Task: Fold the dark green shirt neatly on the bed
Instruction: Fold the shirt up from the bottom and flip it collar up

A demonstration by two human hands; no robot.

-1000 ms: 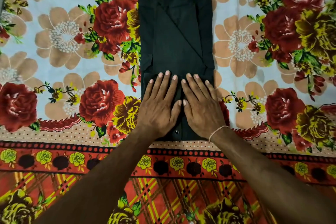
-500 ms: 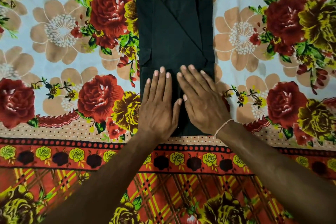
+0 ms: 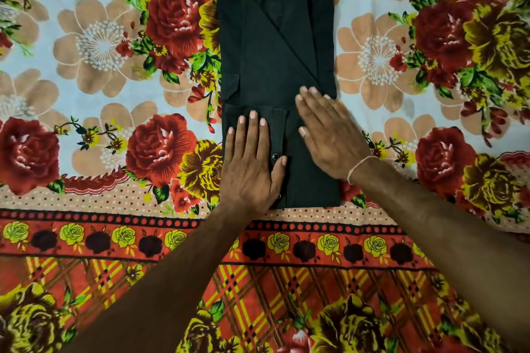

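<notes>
— Head view: where's your shirt?

— Your dark green shirt [image 3: 275, 66] lies folded into a long panel on the floral bedsheet [image 3: 94, 46], collar at the far end, hem nearest you.

— And your hands?

— Your left hand [image 3: 252, 169] lies flat on the near-left part, fingers straight and together, thumb beside a button [image 3: 275, 156]. Your right hand [image 3: 329, 135] presses flat on the right side, fingers reaching further up. They're apart, not touching.

— Anything around it?

— Only the sheet's patterned border [image 3: 114, 241]; a thread bracelet [image 3: 358, 166], I think, circles your right wrist.
</notes>
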